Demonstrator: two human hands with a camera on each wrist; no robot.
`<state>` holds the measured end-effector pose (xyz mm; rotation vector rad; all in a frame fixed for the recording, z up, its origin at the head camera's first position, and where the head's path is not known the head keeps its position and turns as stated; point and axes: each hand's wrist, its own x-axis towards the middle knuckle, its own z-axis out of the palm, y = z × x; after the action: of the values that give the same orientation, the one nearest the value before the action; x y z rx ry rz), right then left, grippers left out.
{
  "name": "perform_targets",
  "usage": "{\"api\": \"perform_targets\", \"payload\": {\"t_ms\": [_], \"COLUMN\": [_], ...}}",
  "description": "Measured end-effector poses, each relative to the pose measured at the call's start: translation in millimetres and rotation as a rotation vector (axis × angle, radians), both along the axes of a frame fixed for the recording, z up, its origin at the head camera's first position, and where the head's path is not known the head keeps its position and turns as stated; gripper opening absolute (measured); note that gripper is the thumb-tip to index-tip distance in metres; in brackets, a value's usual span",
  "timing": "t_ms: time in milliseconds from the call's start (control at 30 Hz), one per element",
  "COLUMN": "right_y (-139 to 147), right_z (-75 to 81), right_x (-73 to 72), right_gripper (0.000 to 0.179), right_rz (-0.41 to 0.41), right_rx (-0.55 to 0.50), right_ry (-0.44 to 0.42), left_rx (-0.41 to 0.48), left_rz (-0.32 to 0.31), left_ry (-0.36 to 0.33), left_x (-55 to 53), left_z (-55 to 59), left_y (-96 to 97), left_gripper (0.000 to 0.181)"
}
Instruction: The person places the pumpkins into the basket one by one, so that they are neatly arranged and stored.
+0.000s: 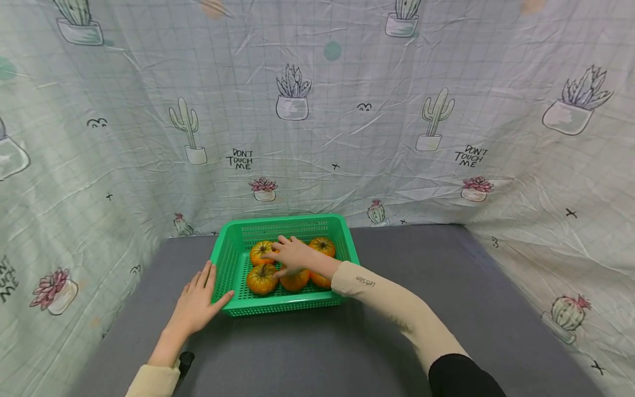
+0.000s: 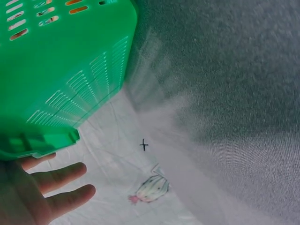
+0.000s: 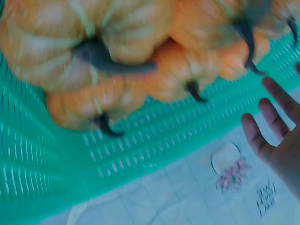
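Observation:
A green plastic basket (image 1: 288,301) with slotted walls holds several small orange pumpkins with dark stems. My left hand (image 1: 193,304) lies at the basket's left rim with straight fingers; in the left wrist view, fingers (image 2: 65,201) extend beside the green wall (image 2: 61,65). Over the middle of the basket is my right hand (image 1: 296,258), its fingers spread, with a front-left pumpkin (image 1: 261,280) just beside it. The right wrist view has a large pumpkin (image 3: 37,42) close up and loosely extended fingers (image 3: 255,133); nothing is held there. My right hand partly covers the middle pumpkins.
The basket stands on a dark grey table (image 1: 407,259), near its back edge. A pale cloth (image 1: 327,132) printed with cacti hangs behind and at both sides. A small black object (image 1: 186,361) shows by the left wrist.

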<state>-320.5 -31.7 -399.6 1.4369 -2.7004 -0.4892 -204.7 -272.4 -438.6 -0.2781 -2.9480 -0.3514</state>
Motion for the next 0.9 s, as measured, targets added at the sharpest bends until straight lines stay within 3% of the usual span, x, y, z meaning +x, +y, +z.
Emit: {"api": "perform_targets", "payload": {"t_ms": [200, 233, 433, 500, 700, 900], "right_y": [20, 25, 51, 59, 87, 116], "right_z": [29.9, 28.3, 45.2, 55.0, 57.3, 43.2], "right_x": [9.1, 5.7, 19.2, 29.7, 36.6, 40.6], "right_gripper": [0.055, 0.056, 0.053, 0.05, 0.047, 0.042], "right_rz": [-0.032, -0.013, 0.012, 0.005, 0.03, 0.064], "right_rx": [-0.022, -0.047, -0.137, -0.156, -0.236, -0.339], "right_ry": [-0.038, -0.034, -0.065, -0.074, -0.018, 0.002], "left_rx": [0.041, 0.057, 0.231, 0.281, 0.312, 0.294], "left_rz": [-0.005, -0.008, -0.053, -0.063, -0.079, -0.073], "left_ry": [-0.006, -0.009, -0.035, -0.04, -0.008, 0.038], "left_x": [-0.8, -0.9, 2.0, 3.0, 5.2, 11.4], "left_z": [-1.7, -1.8, -2.8, -3.0, -3.4, -5.7], "left_y": [-0.2, -0.2, -2.4, -4.0, -8.4, -18.4], "left_gripper": [0.086, 0.086, 0.078, 0.076, 0.072, 0.07]}}
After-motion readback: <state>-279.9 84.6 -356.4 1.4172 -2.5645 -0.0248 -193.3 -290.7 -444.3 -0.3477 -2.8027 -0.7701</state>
